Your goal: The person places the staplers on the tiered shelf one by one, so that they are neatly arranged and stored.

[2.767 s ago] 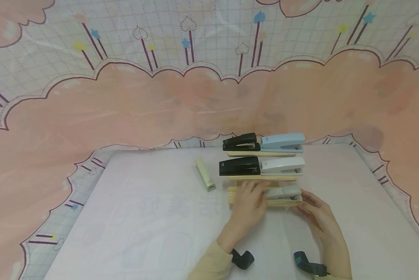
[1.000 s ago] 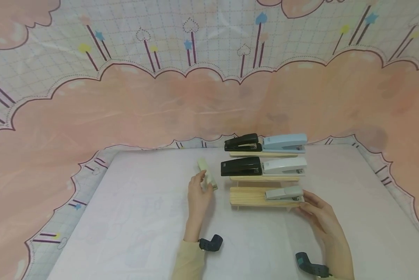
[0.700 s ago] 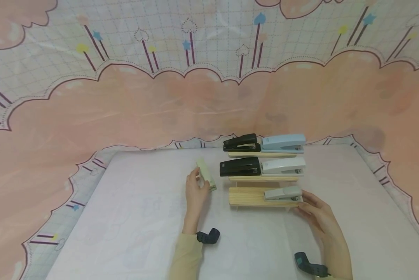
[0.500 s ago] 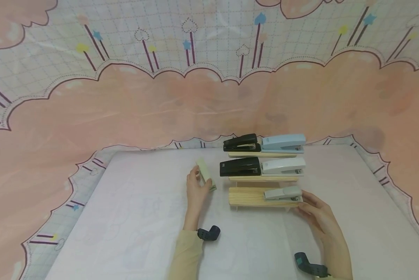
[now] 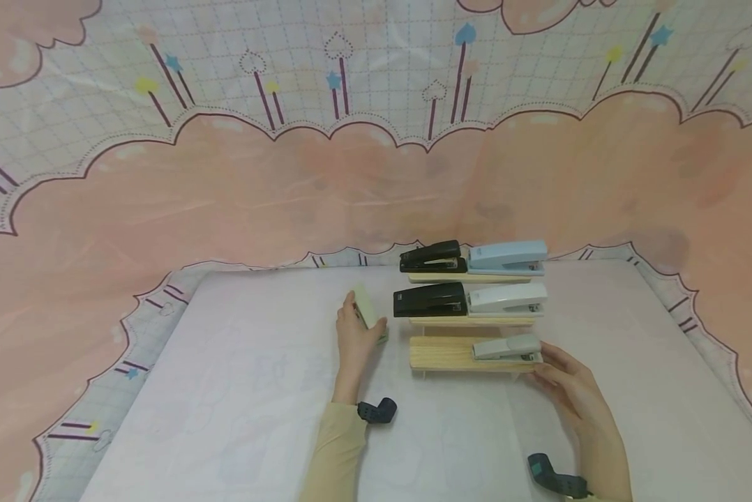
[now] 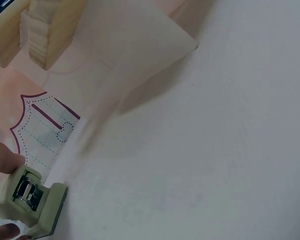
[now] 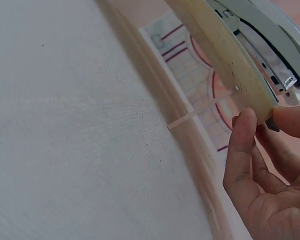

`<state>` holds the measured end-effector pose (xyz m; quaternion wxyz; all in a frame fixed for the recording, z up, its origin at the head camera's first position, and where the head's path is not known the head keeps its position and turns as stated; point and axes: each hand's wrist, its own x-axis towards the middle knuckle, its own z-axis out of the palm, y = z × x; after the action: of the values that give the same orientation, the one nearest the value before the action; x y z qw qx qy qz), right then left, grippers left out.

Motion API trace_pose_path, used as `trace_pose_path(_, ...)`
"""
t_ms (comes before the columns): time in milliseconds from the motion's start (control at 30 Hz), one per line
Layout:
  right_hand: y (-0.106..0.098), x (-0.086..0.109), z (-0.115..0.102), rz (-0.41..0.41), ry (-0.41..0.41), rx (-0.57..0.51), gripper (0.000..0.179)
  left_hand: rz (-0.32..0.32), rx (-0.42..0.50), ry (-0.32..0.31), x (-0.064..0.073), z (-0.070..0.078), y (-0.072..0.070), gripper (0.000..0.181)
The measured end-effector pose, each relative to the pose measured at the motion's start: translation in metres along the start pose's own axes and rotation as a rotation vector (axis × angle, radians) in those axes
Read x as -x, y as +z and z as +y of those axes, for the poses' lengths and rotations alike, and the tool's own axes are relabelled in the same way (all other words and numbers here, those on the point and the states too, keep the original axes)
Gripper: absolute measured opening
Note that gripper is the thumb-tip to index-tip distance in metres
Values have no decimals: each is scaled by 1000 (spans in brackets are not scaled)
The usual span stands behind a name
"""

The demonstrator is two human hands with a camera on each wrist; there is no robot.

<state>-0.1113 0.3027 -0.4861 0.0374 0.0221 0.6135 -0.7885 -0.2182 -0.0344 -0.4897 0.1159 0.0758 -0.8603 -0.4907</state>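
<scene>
My left hand (image 5: 355, 346) grips a pale green stapler (image 5: 365, 307) left of the wooden tiered rack (image 5: 440, 354), thumb on its near right side and fingers on its left. In the left wrist view the stapler's (image 6: 12, 199) front end shows between thumb and fingertips. My right hand (image 5: 570, 390) pinches the right end of the rack's lowest board (image 7: 247, 92). Beside those fingers, a light grey stapler (image 5: 508, 347) lies on the right half of that board. The board's left half is bare wood.
The middle tier carries a black stapler (image 5: 430, 300) and a white stapler (image 5: 508, 299). On the top tier sit a smaller black stapler (image 5: 431, 258) and a light blue one (image 5: 508, 256). A white table surface (image 5: 244, 390) surrounds the rack; a patterned cloth (image 5: 257, 188) hangs behind.
My left hand has left the lowest board, moved left to the green stapler and closed round it. The stapler has barely shifted. My right hand stays at the board's end.
</scene>
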Motion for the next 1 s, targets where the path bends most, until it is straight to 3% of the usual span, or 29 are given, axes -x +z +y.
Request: trace_pose_path(1000, 0, 1, -1, 10, 31, 15, 39, 77, 27, 2, -4, -5, -1, 69)
